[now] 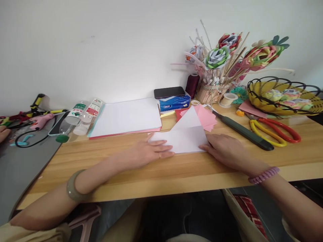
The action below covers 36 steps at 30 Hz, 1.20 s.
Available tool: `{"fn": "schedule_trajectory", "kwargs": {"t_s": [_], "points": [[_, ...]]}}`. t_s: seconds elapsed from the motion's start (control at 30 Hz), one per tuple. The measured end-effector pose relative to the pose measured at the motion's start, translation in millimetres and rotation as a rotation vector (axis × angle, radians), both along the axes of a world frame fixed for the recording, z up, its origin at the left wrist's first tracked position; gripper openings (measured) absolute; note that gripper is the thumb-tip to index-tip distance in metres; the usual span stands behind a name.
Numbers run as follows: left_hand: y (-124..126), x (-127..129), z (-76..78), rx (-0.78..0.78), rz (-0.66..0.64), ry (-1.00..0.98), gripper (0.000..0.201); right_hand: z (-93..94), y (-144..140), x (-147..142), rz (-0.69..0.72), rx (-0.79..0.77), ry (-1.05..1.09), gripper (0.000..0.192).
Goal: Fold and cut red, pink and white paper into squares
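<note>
Your left hand (148,153) and right hand (224,149) pressed flat, fingers spread, on folded white paper (185,136), bare wooden table (176,168) near front edge, utility knife (243,131) just right

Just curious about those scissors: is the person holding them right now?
No, the scissors lie alone on the table, while the left hand and right hand press flat on the folded paper.
</note>
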State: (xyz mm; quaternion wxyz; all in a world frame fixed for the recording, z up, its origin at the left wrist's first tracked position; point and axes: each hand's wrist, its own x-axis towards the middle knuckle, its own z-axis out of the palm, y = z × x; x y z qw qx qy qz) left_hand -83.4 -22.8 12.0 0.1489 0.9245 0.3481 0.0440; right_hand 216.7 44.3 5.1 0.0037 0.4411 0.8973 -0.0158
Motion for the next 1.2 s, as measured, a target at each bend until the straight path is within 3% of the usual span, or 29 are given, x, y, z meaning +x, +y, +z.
{"fn": "schedule_trajectory", "kwargs": {"t_s": [0.1,0.37,0.9,1.03,1.2], "points": [[11,14,9.4,0.031,-0.028,0.029,0.041,2.3,0,0,0.011,-0.011,-0.002,0.027],[28,47,1.4,0.463,-0.32,0.408,0.047,2.9,1,-2,-0.01,-0.062,-0.01,0.026],[38,46,-4.6,0.569,-0.26,0.479,0.049,9.9,6,-4,-0.06,-0.111,-0.042,0.029],[39,45,-5.1,0.57,-0.235,0.473,0.051,5.3,4,-1,-0.069,-0.027,0.008,0.028],[41,46,-4.8,0.544,-0.229,0.488,0.053,-7.0,-17,14,-0.124,0.297,0.167,0.04]]}}
